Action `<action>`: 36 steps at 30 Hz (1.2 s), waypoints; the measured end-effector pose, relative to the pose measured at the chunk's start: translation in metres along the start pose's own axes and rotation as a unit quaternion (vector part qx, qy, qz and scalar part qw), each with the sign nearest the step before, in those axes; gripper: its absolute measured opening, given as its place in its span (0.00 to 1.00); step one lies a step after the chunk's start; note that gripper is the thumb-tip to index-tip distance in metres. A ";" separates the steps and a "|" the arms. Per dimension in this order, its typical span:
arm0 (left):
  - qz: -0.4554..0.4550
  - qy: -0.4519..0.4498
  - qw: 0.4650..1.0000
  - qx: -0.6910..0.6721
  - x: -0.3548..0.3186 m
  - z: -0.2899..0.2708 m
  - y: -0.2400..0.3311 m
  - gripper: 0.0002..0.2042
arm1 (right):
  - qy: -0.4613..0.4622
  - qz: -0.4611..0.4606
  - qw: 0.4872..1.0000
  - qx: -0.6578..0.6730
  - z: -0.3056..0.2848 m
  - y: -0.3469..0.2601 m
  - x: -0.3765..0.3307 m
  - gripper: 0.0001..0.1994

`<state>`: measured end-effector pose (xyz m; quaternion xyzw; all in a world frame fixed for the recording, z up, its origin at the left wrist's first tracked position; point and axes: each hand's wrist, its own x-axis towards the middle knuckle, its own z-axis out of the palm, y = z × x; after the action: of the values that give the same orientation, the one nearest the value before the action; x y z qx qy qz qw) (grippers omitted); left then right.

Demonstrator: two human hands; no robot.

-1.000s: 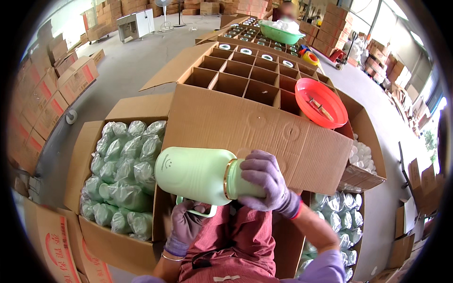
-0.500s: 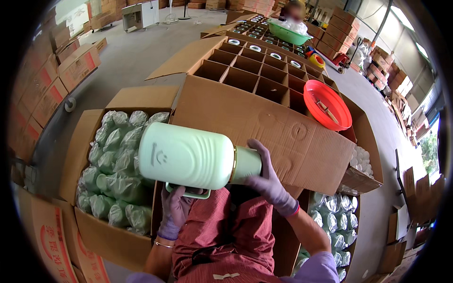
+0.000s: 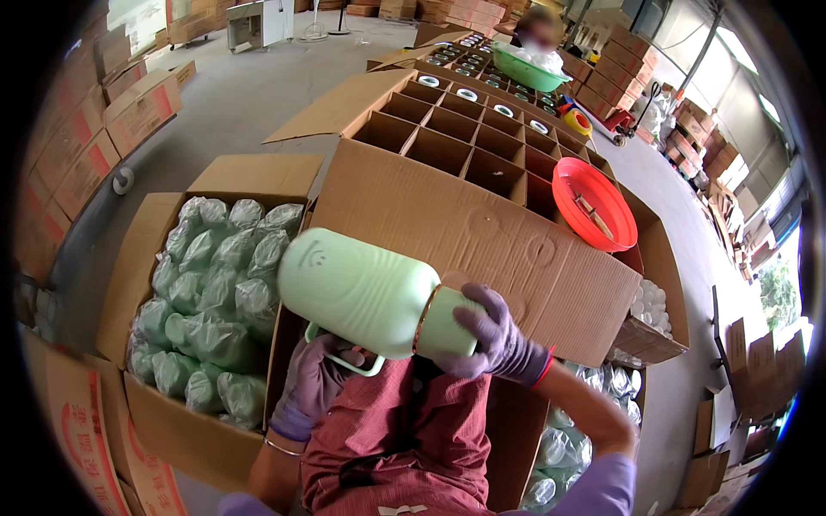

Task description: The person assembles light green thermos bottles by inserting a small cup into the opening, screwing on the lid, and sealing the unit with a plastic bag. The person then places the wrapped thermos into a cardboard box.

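Note:
A mint-green thermos jug (image 3: 357,292) with a ribbed body lies tipped on its side above my lap, its base to the left. My gloved left hand (image 3: 311,383) is closed on its handle (image 3: 368,368). The gloved right hand (image 3: 499,342) wraps round the green lid (image 3: 449,320) at the other end, beyond a thin gold ring. Close on the left, several plastic-wrapped green pieces (image 3: 211,292) fill an open carton (image 3: 185,443).
Ahead stands a large carton (image 3: 447,215) with cardboard dividers and several jugs in its far cells. A red bowl (image 3: 594,185) with small tools rests on its right corner. Small white parts (image 3: 651,310) and wrapped pieces (image 3: 559,447) sit in boxes to the right. A person (image 3: 538,34) is beyond a green basin (image 3: 529,70).
The jug has tilted, its lid end dropping lower and its body shifting right. My right hand has moved from beside the lid's end to wrap round the lid.

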<state>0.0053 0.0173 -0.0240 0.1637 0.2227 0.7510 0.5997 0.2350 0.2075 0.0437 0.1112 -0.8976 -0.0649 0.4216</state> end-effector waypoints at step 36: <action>-0.253 0.670 0.080 0.694 -0.217 -0.435 0.294 0.20 | -0.212 0.583 0.572 0.536 0.043 -0.010 0.016 0.20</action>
<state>-0.4115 -0.3075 -0.2317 -0.1301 0.9818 -0.1363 -0.0246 0.1933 0.1951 0.0268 -0.2479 -0.7026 0.6663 0.0293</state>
